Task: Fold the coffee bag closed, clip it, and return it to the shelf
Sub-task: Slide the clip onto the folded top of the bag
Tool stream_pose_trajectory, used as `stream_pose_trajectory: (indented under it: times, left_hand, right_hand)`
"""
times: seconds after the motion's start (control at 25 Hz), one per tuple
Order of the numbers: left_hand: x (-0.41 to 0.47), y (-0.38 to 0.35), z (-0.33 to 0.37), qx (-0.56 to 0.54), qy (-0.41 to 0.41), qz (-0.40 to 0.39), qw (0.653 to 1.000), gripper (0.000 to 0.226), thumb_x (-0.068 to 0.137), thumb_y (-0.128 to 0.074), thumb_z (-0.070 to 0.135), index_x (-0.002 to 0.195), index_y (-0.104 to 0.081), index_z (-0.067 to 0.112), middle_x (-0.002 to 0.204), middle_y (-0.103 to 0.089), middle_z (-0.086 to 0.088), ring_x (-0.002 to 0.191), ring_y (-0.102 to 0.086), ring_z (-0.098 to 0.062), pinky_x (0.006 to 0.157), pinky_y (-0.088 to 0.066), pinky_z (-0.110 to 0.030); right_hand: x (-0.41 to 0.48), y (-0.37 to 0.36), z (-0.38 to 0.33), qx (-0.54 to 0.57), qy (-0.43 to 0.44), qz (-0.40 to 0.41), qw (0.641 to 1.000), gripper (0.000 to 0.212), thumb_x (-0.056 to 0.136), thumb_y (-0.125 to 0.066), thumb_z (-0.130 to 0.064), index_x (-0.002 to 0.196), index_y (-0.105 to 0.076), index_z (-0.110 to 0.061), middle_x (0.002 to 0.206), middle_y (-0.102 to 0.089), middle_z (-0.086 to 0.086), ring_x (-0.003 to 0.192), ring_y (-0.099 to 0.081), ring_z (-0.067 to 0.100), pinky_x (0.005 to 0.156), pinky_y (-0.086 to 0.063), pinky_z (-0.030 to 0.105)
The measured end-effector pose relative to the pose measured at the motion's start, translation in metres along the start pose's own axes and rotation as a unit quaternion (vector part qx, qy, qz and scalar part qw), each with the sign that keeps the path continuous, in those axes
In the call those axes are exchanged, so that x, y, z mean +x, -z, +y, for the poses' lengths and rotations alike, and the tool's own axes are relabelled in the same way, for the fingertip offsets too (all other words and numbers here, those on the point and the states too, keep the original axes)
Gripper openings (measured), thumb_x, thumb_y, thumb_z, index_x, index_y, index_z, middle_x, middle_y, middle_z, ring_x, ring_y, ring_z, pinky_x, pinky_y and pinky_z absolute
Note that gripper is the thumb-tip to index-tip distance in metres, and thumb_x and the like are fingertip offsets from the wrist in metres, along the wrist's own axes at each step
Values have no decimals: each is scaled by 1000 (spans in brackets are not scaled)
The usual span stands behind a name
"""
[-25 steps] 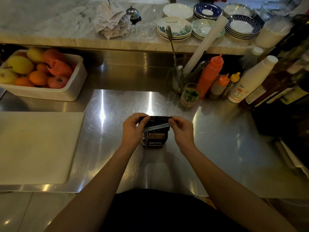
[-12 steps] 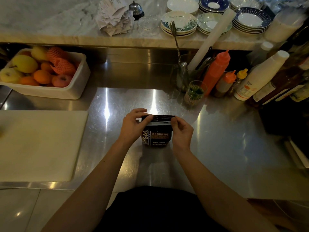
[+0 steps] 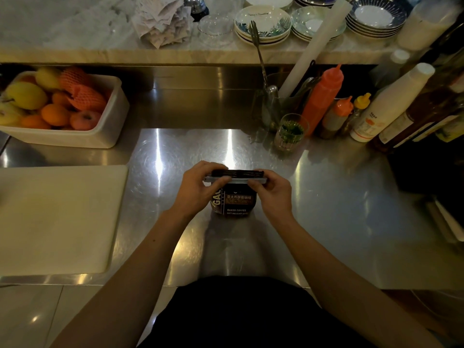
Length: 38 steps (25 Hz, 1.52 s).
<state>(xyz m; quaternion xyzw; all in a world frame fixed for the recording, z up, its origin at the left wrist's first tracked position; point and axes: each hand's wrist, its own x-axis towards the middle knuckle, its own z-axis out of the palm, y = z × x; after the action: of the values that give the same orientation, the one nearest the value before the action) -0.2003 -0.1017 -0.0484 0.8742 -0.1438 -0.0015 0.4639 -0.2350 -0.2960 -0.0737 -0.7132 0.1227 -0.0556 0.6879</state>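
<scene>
A dark coffee bag (image 3: 234, 202) with white lettering stands upright on the steel counter (image 3: 339, 209), straight in front of me. Its top is folded over flat, and a pale grey strip (image 3: 237, 180), which may be a clip or part of the bag, runs along the fold. My left hand (image 3: 198, 188) pinches the left end of the folded top. My right hand (image 3: 270, 190) pinches the right end. Fingers hide both top corners of the bag.
A white cutting board (image 3: 57, 217) lies at the left. A white tub of fruit (image 3: 60, 109) stands behind it. Squeeze bottles (image 3: 322, 99), a glass (image 3: 290, 133) and a utensil holder (image 3: 273, 106) crowd the back right; dark bottles (image 3: 424, 114) line the right. Stacked plates (image 3: 263, 23) sit on the marble ledge.
The bag's folded top has been pressed down flatter and level. Both hands have shifted slightly along the fold and still hold its ends.
</scene>
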Motion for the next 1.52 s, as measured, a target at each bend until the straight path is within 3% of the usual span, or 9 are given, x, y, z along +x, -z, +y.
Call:
stream_pose_trajectory:
  times: [0.08, 0.24, 0.44, 0.68, 0.84, 1.04, 1.24, 1.44, 1.52]
  left_hand:
    - [1, 5, -4, 13, -11, -30, 999, 36, 81, -77, 21, 116, -68, 21, 105, -66, 8, 96, -57, 9, 85, -44, -9]
    - [5, 14, -7, 8, -5, -54, 999, 25, 79, -80, 19, 103, -72, 17, 91, -70, 9, 89, -60, 12, 78, -43, -5]
    - [4, 19, -7, -39, 19, -77, 996, 28, 84, -75, 19, 110, -70, 25, 100, -70, 16, 97, -65, 4, 83, -49, -10]
    - [-7, 19, -17, -181, 150, -1, 972, 33, 78, -79, 9, 109, -72, 15, 96, -77, 1, 90, -74, -13, 84, -58, -27]
    - [-11, 13, -16, -238, 148, 11, 960, 28, 79, -77, 2, 103, -73, 15, 91, -79, 6, 90, -74, -14, 80, -58, -23]
    - [-5, 7, -4, -190, 108, -2, 976, 23, 82, -74, 7, 103, -74, 17, 96, -74, 12, 90, -71, -2, 77, -53, -15]
    - [-10, 0, -3, -55, 57, -26, 997, 29, 92, -66, 17, 120, -68, 13, 121, -53, -2, 108, -55, -3, 86, -46, -7]
    - [1, 6, -8, 144, 37, -83, 985, 39, 97, -54, 32, 134, -56, 19, 137, -50, -8, 126, -45, -25, 106, -38, -43]
    - [3, 7, -8, 173, 40, -107, 978, 44, 97, -54, 36, 138, -52, 19, 135, -54, -9, 126, -45, -28, 106, -37, -48]
  right_hand:
    - [-1, 0, 0, -7, -3, 0, 1000, 21, 84, -72, -6, 92, -71, -25, 89, -74, -5, 85, -71, 8, 74, -55, 18]
    - [-1, -1, -2, -53, 22, -25, 998, 29, 84, -73, -11, 87, -67, -39, 84, -72, -18, 86, -70, 4, 77, -56, 18]
    - [4, -2, -2, -43, 22, -21, 999, 35, 81, -73, -4, 84, -69, -38, 82, -73, -13, 84, -70, 10, 79, -57, 24]
    - [4, -4, 0, 2, 9, -16, 1000, 34, 80, -72, 2, 85, -71, -32, 80, -74, -13, 80, -71, 6, 73, -55, 17]
    - [3, -4, 1, -1, 7, -25, 1000, 33, 81, -72, 2, 89, -71, -30, 87, -73, -5, 85, -71, 11, 76, -55, 21]
    - [4, -2, 0, -18, 21, -31, 999, 32, 81, -73, -3, 91, -70, -33, 91, -73, -6, 91, -71, 15, 82, -57, 27]
    - [4, -6, 0, -42, 36, -45, 997, 34, 81, -74, -7, 93, -68, -37, 94, -72, -8, 92, -70, 13, 86, -58, 33]
    - [9, -6, 2, -51, 31, -36, 998, 34, 80, -75, -5, 92, -68, -37, 93, -72, -7, 91, -70, 16, 86, -58, 38]
    - [9, -8, 2, -40, 26, -30, 998, 36, 79, -74, -4, 90, -68, -38, 91, -72, -10, 90, -70, 15, 85, -57, 36]
